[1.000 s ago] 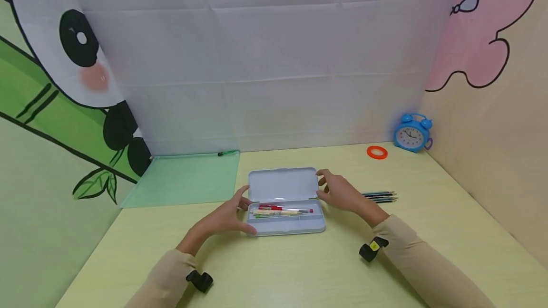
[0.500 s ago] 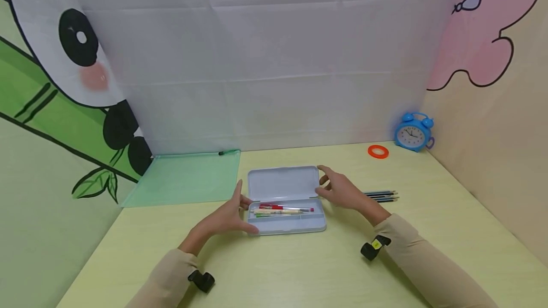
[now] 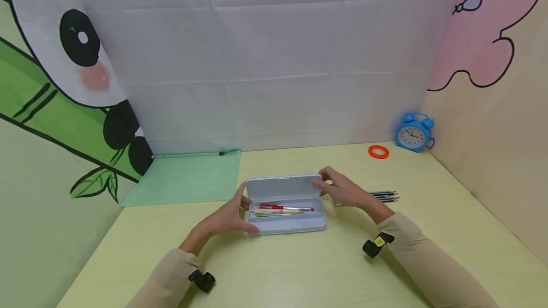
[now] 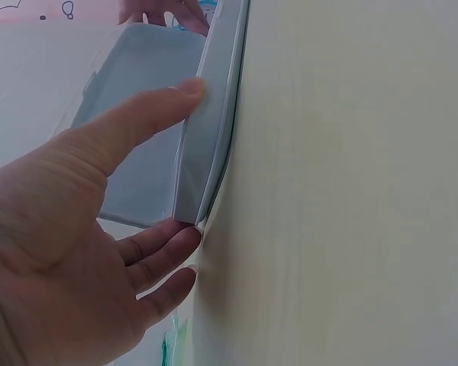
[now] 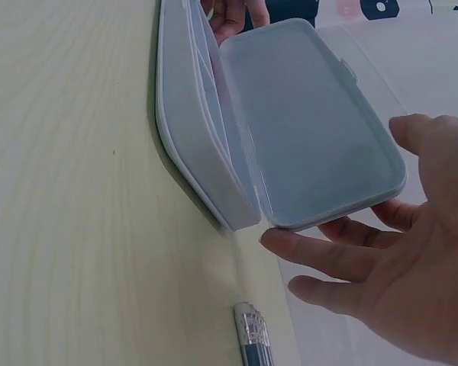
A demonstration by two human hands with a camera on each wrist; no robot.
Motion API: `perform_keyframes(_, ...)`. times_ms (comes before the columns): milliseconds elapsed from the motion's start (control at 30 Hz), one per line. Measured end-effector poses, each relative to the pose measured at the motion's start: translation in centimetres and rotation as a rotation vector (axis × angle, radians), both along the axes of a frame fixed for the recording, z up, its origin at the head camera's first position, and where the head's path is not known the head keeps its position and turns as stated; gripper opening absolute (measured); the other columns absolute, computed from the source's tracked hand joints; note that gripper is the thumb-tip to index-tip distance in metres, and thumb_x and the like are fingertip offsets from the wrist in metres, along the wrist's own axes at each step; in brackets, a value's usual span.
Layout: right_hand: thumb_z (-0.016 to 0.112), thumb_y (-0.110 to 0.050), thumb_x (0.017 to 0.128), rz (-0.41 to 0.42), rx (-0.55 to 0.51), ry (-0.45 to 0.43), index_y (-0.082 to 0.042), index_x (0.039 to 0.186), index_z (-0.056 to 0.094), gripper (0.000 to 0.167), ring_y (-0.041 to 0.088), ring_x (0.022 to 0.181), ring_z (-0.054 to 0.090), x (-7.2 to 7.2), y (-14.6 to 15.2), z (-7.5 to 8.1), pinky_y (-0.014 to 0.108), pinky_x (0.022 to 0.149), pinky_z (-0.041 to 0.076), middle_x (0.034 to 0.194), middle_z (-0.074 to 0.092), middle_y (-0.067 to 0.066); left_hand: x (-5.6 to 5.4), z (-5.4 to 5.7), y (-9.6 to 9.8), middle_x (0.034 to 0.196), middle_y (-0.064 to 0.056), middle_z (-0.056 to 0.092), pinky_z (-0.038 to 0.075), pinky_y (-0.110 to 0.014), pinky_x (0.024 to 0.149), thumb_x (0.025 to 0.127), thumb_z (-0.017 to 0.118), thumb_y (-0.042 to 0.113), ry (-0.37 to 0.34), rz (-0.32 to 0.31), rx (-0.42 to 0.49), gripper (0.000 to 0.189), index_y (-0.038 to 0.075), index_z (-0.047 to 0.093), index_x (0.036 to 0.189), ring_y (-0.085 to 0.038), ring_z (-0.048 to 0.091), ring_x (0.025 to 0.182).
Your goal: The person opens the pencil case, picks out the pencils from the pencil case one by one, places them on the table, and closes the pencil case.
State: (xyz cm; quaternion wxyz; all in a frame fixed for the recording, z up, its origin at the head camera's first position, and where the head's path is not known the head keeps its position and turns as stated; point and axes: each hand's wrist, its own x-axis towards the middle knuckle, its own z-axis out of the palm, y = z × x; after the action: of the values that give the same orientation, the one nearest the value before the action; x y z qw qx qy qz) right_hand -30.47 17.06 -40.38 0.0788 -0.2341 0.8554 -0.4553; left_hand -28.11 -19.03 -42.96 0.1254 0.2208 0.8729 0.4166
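A pale blue-grey pencil case [image 3: 274, 225] lies open on the table, with several pens [image 3: 280, 212], red, cream and green, in its back compartment. Its hinged lid [image 3: 280, 188] stands raised and tilted. At the case's left end my left hand [image 3: 224, 216] holds the base, thumb on the front wall, fingers at the end, as the left wrist view also shows. My right hand [image 3: 342, 192] holds the lid's right end. In the right wrist view the thumb sits at the lid's free edge [image 5: 366, 99] and the fingers lie behind and below its end.
Dark pencils [image 3: 385, 196] lie right of the case, partly behind the right wrist. Farther back are an orange ring [image 3: 371, 152] and a blue alarm clock [image 3: 412, 138]. A green translucent zip pouch [image 3: 192, 179] lies back left, before the white backdrop [image 3: 274, 84].
The lid has swung forward from leaning back to a steeper tilt, my right hand moving with it and closing on its end. My left hand stays at the base.
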Motion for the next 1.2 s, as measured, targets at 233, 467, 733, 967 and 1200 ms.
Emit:
perform_keyframes(233, 0.046, -0.039, 0.107, 0.043, 0.018, -0.050, -0.003, 0.120, 0.053, 0.039, 0.034, 0.109, 0.063, 0.3, 0.2, 0.3, 0.051, 0.097, 0.046, 0.124, 0.058, 0.018, 0.1, 0.0, -0.1, 0.127, -0.012, 0.050, 0.040, -0.049, 0.100, 0.073, 0.092, 0.026, 0.023, -0.057, 0.011, 0.113, 0.010, 0.014, 0.153, -0.027, 0.047, 0.115)
perform_keyframes(467, 0.057, -0.034, 0.103, 0.165, 0.029, -0.079, -0.007, 0.111, 0.058, 0.028, 0.029, 0.108, 0.058, 0.3, 0.8, 0.7, 0.047, 0.085, 0.047, 0.117, 0.061, 0.010, -0.1, -0.4, -0.4, 0.130, -0.011, 0.054, 0.038, -0.052, 0.102, 0.074, 0.091, 0.027, 0.015, -0.072, -0.014, 0.096, 0.007, 0.032, 0.148, -0.028, 0.049, 0.117)
perform_keyframes(733, 0.070, -0.029, 0.095, 0.251, 0.050, -0.101, -0.008, 0.106, 0.060, 0.025, 0.024, 0.115, 0.059, -0.2, 1.2, 0.2, 0.040, 0.093, 0.048, 0.129, 0.059, 0.011, 0.0, -0.3, -0.7, 0.127, -0.008, 0.051, 0.040, -0.051, 0.099, 0.075, 0.091, 0.027, 0.036, -0.096, -0.011, 0.085, 0.005, 0.038, 0.137, -0.028, 0.049, 0.117)
perform_keyframes(967, 0.078, -0.030, 0.087, 0.288, 0.105, -0.091, -0.009, 0.097, 0.060, 0.029, 0.029, 0.132, 0.049, -0.1, 1.2, -0.2, 0.044, 0.095, 0.045, 0.135, 0.058, 0.010, 0.0, -0.2, -1.0, 0.128, -0.006, 0.048, 0.041, -0.046, 0.099, 0.075, 0.090, 0.029, 0.026, -0.117, -0.024, 0.079, 0.010, 0.039, 0.132, -0.027, 0.048, 0.119)
perform_keyframes(1200, 0.083, -0.034, 0.082, 0.295, 0.170, -0.049, -0.011, 0.095, 0.060, 0.035, 0.029, 0.130, 0.048, 0.2, 1.0, -0.3, 0.054, 0.101, 0.041, 0.140, 0.053, 0.014, 0.0, 0.1, -1.0, 0.128, -0.009, 0.051, 0.041, -0.048, 0.098, 0.081, 0.084, 0.035, 0.007, -0.126, -0.030, 0.070, 0.009, 0.043, 0.131, -0.029, 0.049, 0.119)
